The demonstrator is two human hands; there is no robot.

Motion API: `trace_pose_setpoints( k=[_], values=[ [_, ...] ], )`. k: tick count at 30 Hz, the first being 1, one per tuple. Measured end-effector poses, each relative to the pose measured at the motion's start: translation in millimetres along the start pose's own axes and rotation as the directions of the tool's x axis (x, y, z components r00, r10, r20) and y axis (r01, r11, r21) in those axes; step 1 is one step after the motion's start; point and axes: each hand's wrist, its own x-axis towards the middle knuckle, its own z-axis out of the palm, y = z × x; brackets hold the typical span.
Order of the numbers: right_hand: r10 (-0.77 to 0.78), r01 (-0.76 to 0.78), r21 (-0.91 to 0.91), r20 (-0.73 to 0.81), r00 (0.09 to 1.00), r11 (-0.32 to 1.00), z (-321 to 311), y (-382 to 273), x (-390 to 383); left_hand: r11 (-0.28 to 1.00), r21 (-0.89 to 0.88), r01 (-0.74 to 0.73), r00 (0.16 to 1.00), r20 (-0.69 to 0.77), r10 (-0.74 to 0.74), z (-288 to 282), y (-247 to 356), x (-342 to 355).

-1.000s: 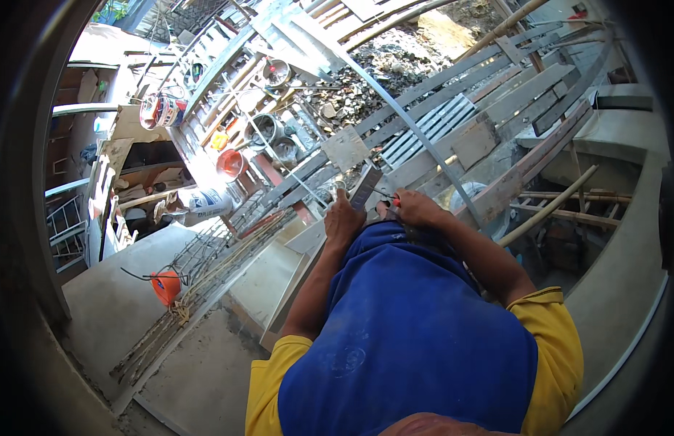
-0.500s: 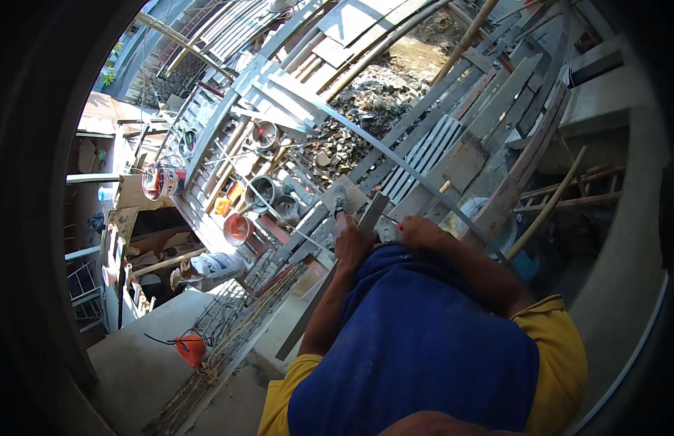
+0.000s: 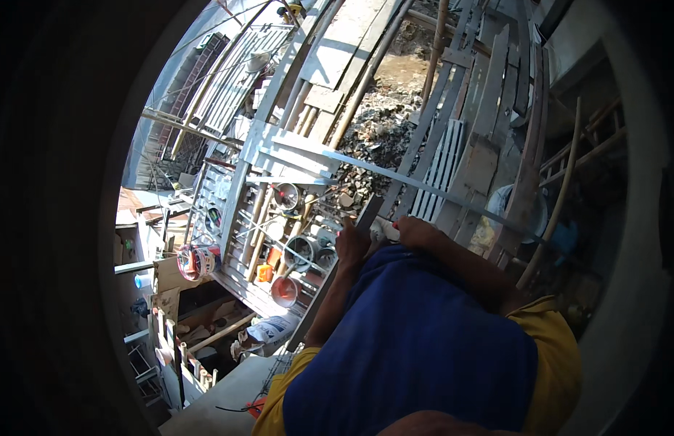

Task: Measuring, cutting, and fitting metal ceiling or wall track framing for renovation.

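Note:
My left hand (image 3: 352, 244) is closed around a long dark flat bar (image 3: 369, 213), which slants down beside my left forearm. My right hand (image 3: 418, 234) is closed near my chest. A small red end (image 3: 396, 225) shows at its fingers, next to a pale greyish piece (image 3: 384, 229) between the hands. What exactly the right hand holds is mostly hidden. Just beyond both hands a long pale metal strip (image 3: 431, 190) crosses the view.
Below are wooden planks (image 3: 489, 94), a white slatted panel (image 3: 440, 167) and rubble (image 3: 373, 109). To the left are buckets (image 3: 301, 249), a red basin (image 3: 284, 291), a white sack (image 3: 273, 328) and a paint pail (image 3: 195, 263). A bent pole (image 3: 567, 182) rises at the right.
The view has turned, so the surroundings appear shifted right and down. The dark bar stays with my left hand. A flat tool with a round grey patch beside that hand is no longer visible.

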Motion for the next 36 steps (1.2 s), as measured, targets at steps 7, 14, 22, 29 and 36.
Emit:
trace_pose_setpoints(
  k=[7,14,22,29,36],
  values=[
    [0.047,-0.047,0.084,-0.007,0.999,0.995,-3.0,-36.9,18.6,0.987,0.150,-0.050,0.998,0.046,0.044,-30.2,-6.8,39.2],
    [-0.037,0.103,0.367,-0.183,0.982,0.925,41.4,1.4,40.7,0.926,0.243,-0.288,0.957,0.114,0.268,-16.5,-17.8,77.8],
    [0.022,0.119,0.353,-0.372,0.928,0.928,87.2,33.8,52.4,0.684,0.155,-0.713,0.691,0.319,0.648,-23.1,22.6,67.9],
    [0.243,-0.137,0.275,-0.400,0.884,0.952,127.3,33.8,44.2,0.932,-0.097,-0.349,0.929,0.099,0.358,-5.1,-33.8,195.7],
    [0.468,-0.218,0.570,-0.338,0.816,0.792,108.0,71.9,-57.6,0.859,-0.510,-0.042,0.868,0.408,0.285,-106.8,6.3,227.9]
  ],
)
